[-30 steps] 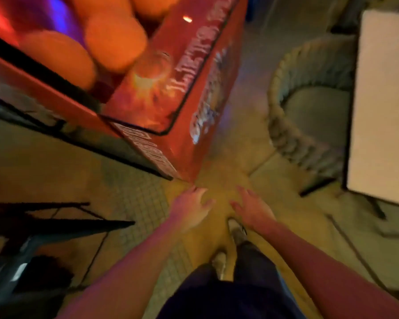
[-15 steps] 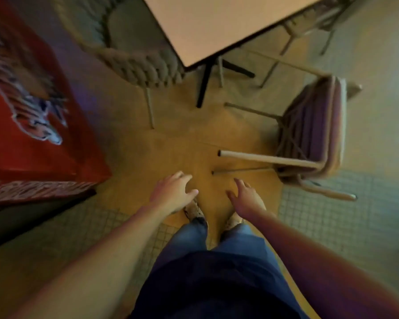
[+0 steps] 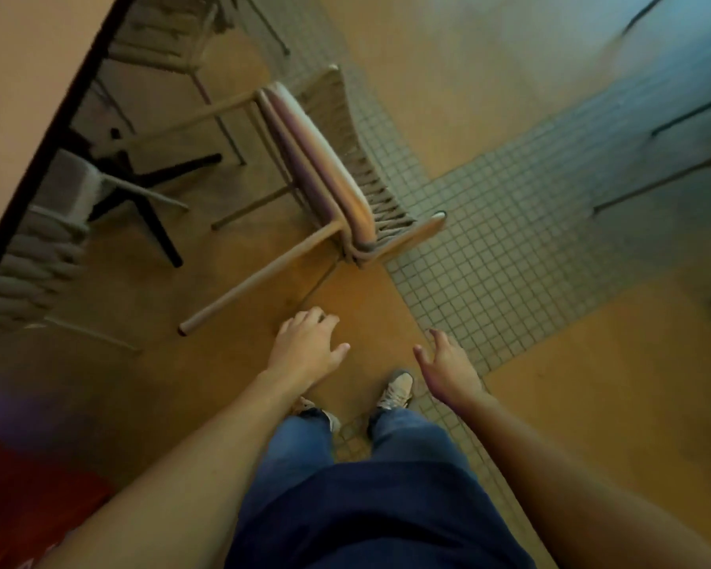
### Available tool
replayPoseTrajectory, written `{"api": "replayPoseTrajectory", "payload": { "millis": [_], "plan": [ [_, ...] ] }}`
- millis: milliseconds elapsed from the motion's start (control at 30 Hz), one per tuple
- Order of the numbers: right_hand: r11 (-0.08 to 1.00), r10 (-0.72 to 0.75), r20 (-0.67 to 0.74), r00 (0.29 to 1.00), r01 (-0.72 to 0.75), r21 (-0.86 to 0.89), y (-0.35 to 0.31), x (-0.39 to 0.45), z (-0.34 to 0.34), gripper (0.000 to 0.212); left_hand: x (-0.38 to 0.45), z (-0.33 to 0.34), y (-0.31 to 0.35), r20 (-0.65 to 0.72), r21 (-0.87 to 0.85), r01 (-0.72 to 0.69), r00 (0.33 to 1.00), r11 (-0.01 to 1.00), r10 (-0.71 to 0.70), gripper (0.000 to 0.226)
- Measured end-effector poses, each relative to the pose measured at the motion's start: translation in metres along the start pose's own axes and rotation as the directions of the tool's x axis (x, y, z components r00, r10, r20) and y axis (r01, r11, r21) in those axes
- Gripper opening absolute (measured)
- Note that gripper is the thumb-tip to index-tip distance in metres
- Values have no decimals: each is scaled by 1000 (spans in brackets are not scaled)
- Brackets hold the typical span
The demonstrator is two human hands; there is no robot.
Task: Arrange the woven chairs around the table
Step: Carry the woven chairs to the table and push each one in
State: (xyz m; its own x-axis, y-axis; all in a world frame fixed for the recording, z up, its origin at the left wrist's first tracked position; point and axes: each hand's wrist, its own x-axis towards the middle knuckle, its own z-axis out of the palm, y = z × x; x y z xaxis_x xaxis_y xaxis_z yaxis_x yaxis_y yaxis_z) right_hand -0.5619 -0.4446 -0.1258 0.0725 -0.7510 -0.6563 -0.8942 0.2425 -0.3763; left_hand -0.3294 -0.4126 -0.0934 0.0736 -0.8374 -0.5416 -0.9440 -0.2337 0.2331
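A woven chair (image 3: 329,170) lies tipped on its side on the floor ahead of me, its legs pointing left toward the table (image 3: 25,84). The table has a pale top with a dark edge and fills the upper left. Another woven chair (image 3: 21,260) with a thick braided back stands tucked at the table's near side. My left hand (image 3: 304,349) hovers just below the fallen chair's nearest leg, fingers apart, holding nothing. My right hand (image 3: 448,365) is held out beside it, also empty with fingers spread.
A third chair (image 3: 165,30) stands under the table's far side. The table's black cross foot (image 3: 148,190) spreads on the floor. Thin furniture legs (image 3: 665,178) stand at the right. A red cabinet corner (image 3: 29,486) is at lower left. My shoes (image 3: 395,390) stand on tan floor beside small tiles.
My view has swung right, away from the red cabinet, and the fallen chair now lies straight ahead and closer. Both hands stay out in front, empty, and have spread a little apart.
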Motion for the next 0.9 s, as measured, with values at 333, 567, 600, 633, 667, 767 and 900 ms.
{"api": "replayPoseTrajectory", "payload": {
  "millis": [333,567,600,633,667,767,900],
  "plan": [
    [963,150,-151,977,-110,245,84,59,-110,64,121,-28,160,39,194,-305,952,932,303,51],
    [939,266,-66,962,-243,244,107,125,-176,65,227,-50,230,93,282,-395,918,874,385,44],
    [937,273,-58,960,-252,241,108,138,-189,65,243,-55,237,106,273,-396,918,877,381,44],
    [935,282,-51,958,-262,239,107,150,-203,64,259,-61,245,128,266,-392,920,881,371,44],
    [932,291,-43,956,-274,236,106,162,-218,64,274,-68,251,150,255,-387,921,886,359,45],
    [931,294,-32,955,-279,235,103,201,-267,63,320,-95,267,201,223,-356,928,907,315,52],
    [941,264,-51,963,-245,235,99,259,-335,59,383,-138,288,150,244,-327,943,913,298,48]
  ]
}}
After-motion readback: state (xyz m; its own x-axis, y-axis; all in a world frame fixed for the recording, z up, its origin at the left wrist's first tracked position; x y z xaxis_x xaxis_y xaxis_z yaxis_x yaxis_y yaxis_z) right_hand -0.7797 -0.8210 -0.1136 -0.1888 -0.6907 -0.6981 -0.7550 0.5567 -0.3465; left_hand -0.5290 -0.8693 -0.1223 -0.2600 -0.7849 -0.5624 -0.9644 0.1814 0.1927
